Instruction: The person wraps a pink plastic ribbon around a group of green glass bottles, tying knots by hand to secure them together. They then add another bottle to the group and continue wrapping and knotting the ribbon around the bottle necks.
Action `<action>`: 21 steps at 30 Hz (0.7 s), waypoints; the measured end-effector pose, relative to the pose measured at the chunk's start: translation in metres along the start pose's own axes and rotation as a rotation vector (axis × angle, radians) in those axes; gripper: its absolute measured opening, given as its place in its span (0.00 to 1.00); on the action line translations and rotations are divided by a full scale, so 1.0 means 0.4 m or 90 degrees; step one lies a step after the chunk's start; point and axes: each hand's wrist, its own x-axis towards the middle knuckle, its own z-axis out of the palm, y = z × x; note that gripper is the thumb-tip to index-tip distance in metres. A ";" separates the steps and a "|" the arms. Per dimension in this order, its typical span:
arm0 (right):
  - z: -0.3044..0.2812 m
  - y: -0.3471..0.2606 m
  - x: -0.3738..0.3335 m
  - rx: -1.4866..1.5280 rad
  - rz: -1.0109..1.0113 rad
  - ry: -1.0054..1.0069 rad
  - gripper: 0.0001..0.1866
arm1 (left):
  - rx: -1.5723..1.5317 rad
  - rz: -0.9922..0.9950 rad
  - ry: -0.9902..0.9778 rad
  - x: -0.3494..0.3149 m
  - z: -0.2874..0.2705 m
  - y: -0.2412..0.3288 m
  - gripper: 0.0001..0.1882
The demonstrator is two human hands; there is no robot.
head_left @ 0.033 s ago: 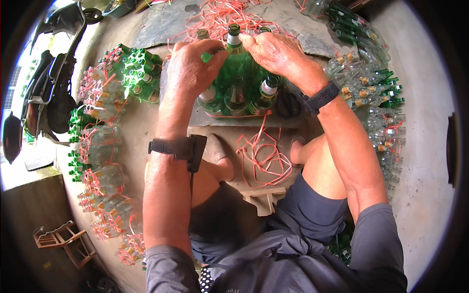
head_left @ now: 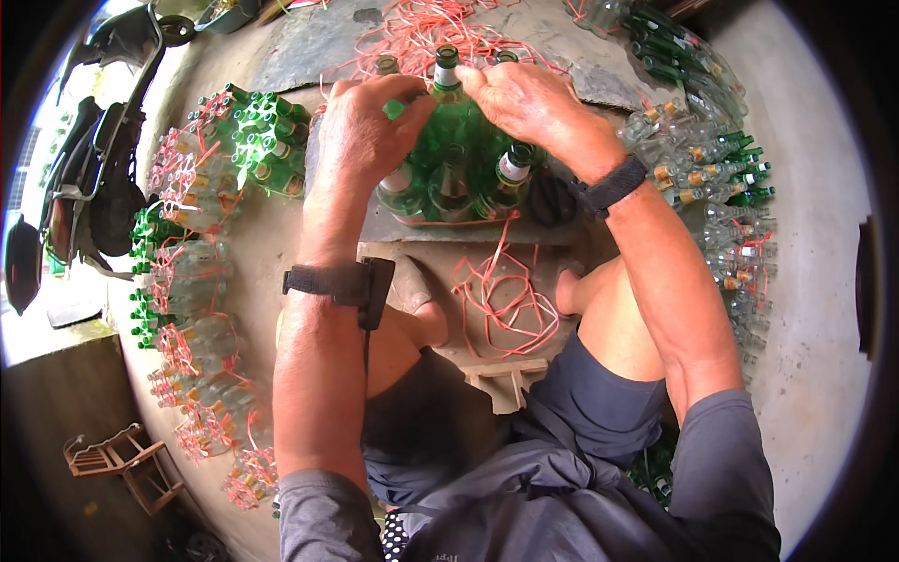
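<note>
Several green glass bottles (head_left: 452,183) stand upright in a tight cluster in front of me, with pink-orange plastic strapping (head_left: 459,223) around their lower part. My left hand (head_left: 370,122) is closed at the left side of the cluster, a green bottle neck (head_left: 393,110) showing between its thumb and fingers. On the other side, my right hand (head_left: 524,101) is curled over the bottles, its thumb beside the neck of the tall middle bottle (head_left: 447,75). Its other fingertips are hidden, so what they grip cannot be seen.
A dark slab (head_left: 403,228) lies under the bottles, with black-handled scissors (head_left: 552,201) at its right. Loose strapping (head_left: 506,309) lies between my feet, and a larger tangle (head_left: 440,28) beyond. Bundled bottles line the left (head_left: 192,272) and right (head_left: 712,178). A small wooden stool (head_left: 126,459) stands lower left.
</note>
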 end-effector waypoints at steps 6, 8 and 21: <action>0.020 -0.009 0.002 -0.033 -0.038 0.011 0.33 | 0.038 -0.007 0.024 -0.006 -0.007 -0.008 0.14; 0.021 -0.018 0.006 -0.027 -0.076 0.033 0.34 | 0.028 0.001 0.035 -0.009 0.002 -0.026 0.14; -0.033 -0.015 -0.030 0.025 -0.086 0.052 0.21 | 0.066 -0.067 0.015 -0.016 -0.008 0.028 0.14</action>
